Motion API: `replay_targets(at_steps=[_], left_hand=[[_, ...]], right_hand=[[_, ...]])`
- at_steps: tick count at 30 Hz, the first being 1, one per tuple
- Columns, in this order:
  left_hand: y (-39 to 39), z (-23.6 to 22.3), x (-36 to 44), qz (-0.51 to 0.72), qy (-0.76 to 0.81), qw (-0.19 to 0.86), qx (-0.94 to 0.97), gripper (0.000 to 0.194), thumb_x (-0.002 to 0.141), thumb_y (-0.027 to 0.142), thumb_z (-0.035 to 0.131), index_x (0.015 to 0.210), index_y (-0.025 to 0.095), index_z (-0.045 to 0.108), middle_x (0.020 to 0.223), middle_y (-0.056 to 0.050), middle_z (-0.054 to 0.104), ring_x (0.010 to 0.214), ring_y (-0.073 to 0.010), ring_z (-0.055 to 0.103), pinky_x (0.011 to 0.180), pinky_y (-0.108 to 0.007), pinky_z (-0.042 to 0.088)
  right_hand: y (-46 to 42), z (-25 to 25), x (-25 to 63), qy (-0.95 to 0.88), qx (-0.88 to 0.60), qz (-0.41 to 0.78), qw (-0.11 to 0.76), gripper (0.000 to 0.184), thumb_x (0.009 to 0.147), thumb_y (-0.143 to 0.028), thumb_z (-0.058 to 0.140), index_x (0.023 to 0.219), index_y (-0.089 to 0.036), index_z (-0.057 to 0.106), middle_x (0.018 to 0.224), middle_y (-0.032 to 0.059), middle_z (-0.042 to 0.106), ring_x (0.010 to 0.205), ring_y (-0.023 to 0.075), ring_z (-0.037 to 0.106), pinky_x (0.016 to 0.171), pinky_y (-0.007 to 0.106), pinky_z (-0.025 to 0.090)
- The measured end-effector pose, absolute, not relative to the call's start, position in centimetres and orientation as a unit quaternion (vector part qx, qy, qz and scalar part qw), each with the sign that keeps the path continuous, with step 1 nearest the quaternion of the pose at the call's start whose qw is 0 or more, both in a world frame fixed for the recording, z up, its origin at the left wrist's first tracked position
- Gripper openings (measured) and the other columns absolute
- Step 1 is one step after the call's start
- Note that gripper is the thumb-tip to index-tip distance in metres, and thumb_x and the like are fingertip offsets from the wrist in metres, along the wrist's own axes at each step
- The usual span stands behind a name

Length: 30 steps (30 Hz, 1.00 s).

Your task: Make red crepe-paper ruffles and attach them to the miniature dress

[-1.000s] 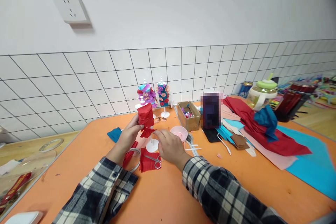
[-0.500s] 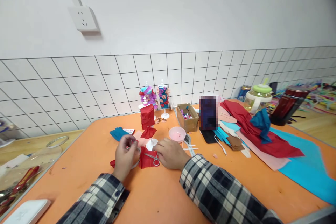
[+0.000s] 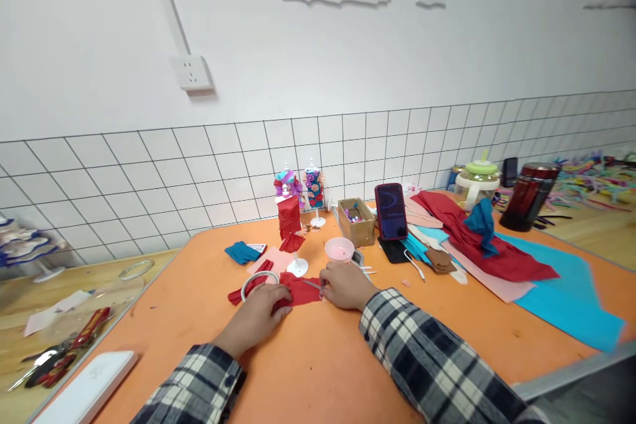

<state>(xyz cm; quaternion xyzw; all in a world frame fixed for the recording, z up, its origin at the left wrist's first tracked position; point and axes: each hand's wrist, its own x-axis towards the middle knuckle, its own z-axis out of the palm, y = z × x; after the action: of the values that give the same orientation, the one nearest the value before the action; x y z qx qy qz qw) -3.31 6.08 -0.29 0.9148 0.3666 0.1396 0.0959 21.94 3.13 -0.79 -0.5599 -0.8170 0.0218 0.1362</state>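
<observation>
My right hand [image 3: 348, 286] is closed around the handles of a small pair of scissors [image 3: 312, 285], whose blades point left over a red crepe paper piece [image 3: 301, 293]. The handles are mostly hidden by my fingers. At the left edge of that red piece, my left hand [image 3: 262, 313] has bent fingers and thumb closed on the paper. A roll of white tape [image 3: 243, 291] stands just behind the left hand, beside a crumpled red strip [image 3: 237, 297]. Behind the paper stands a small white dress form wrapped in red [image 3: 289, 218], on a round white base [image 3: 297, 268].
Two decorated dress forms [image 3: 315, 187] stand at the back. To the right are a pink bowl [image 3: 339, 250], a cardboard box [image 3: 360, 230], a propped phone [image 3: 391, 212], paper sheets [image 3: 497, 265] and a dark red flask [image 3: 530, 195]. A blue paper bundle [image 3: 242, 252] lies left.
My right hand has moved onto the scissors, which lay uncovered on the red paper. My left hand has come down from a raised pinch to the paper's edge. The view has shifted.
</observation>
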Motion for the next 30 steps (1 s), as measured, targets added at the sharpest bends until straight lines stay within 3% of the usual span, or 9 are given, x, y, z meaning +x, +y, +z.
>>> replay_targets(at_steps=[5,8,11,16,18,21,26,30], left_hand=[[6.9,-0.5,-4.0,0.127,0.347,0.123,0.921,0.015,0.084,0.022,0.051,0.081,0.020,0.066,0.088,-0.007,0.070,0.086,-0.0226,0.062,0.081,-0.035,0.046],[7.2,-0.6,-4.3,0.142,0.354,0.217,0.899,0.013,0.083,0.028,0.055,0.081,0.019,0.064,0.103,-0.009,0.069,0.093,-0.0226,0.063,0.080,-0.033,0.048],[7.2,-0.6,-4.4,0.141,0.338,0.285,0.886,0.023,0.082,0.037,0.059,0.069,0.018,0.058,0.111,-0.009,0.068,0.094,-0.0212,0.063,0.078,-0.031,0.049],[7.0,-0.4,-3.8,0.149,0.324,0.223,0.907,0.038,0.079,0.044,0.065,0.058,0.019,0.046,0.073,-0.002,0.064,0.071,-0.0159,0.056,0.066,-0.028,0.045],[6.9,-0.4,-3.6,0.151,0.332,0.153,0.919,0.038,0.073,0.049,0.070,0.061,0.018,0.051,0.070,-0.001,0.060,0.072,-0.0171,0.054,0.069,-0.030,0.044],[6.4,-0.4,-3.2,0.165,0.340,0.088,0.921,0.038,0.071,0.057,0.071,0.078,0.020,0.064,0.088,-0.003,0.065,0.089,-0.0227,0.057,0.087,-0.037,0.042],[5.2,-0.4,-2.3,0.127,0.358,0.095,0.920,0.047,0.070,0.061,0.071,0.102,0.026,0.068,0.106,-0.005,0.065,0.102,-0.0287,0.058,0.098,-0.048,0.034],[5.4,-0.6,-2.7,0.106,0.326,0.101,0.934,0.046,0.067,0.056,0.075,0.104,0.029,0.067,0.112,-0.005,0.065,0.108,-0.0295,0.056,0.102,-0.049,0.031]], right_hand=[[3.8,-1.1,23.4,-0.794,-0.595,0.039,0.117,0.023,0.085,-0.039,0.059,0.097,-0.021,0.067,0.094,0.0069,0.070,0.087,0.0213,0.063,0.067,0.028,0.039],[3.7,-0.9,23.6,-0.784,-0.607,0.044,0.117,0.025,0.084,-0.038,0.060,0.097,-0.018,0.067,0.095,0.0102,0.070,0.087,0.0240,0.064,0.069,0.031,0.040],[3.1,-0.5,23.0,-0.807,-0.572,0.045,0.140,0.024,0.083,-0.032,0.061,0.104,-0.021,0.067,0.106,0.0085,0.067,0.097,0.0226,0.061,0.078,0.031,0.041],[2.1,-0.6,20.7,-0.882,-0.413,0.060,0.217,0.019,0.084,-0.018,0.056,0.096,-0.021,0.071,0.097,0.0038,0.068,0.095,0.0188,0.058,0.082,0.030,0.040],[2.0,-1.0,20.1,-0.894,-0.396,0.061,0.200,0.021,0.082,-0.016,0.057,0.097,-0.021,0.071,0.096,0.0040,0.068,0.093,0.0196,0.058,0.080,0.030,0.040],[1.8,-1.3,19.8,-0.889,-0.415,0.085,0.175,0.015,0.082,-0.021,0.060,0.095,-0.020,0.069,0.094,0.0038,0.068,0.088,0.0190,0.059,0.074,0.029,0.039],[1.6,-1.1,20.2,-0.845,-0.491,0.106,0.182,0.032,0.086,-0.026,0.057,0.118,-0.021,0.057,0.098,0.0033,0.067,0.084,0.0175,0.061,0.066,0.027,0.036],[1.8,-1.0,20.4,-0.863,-0.488,0.049,0.124,0.029,0.092,-0.031,0.051,0.117,-0.029,0.063,0.102,0.0050,0.064,0.090,0.0202,0.061,0.069,0.028,0.037]])
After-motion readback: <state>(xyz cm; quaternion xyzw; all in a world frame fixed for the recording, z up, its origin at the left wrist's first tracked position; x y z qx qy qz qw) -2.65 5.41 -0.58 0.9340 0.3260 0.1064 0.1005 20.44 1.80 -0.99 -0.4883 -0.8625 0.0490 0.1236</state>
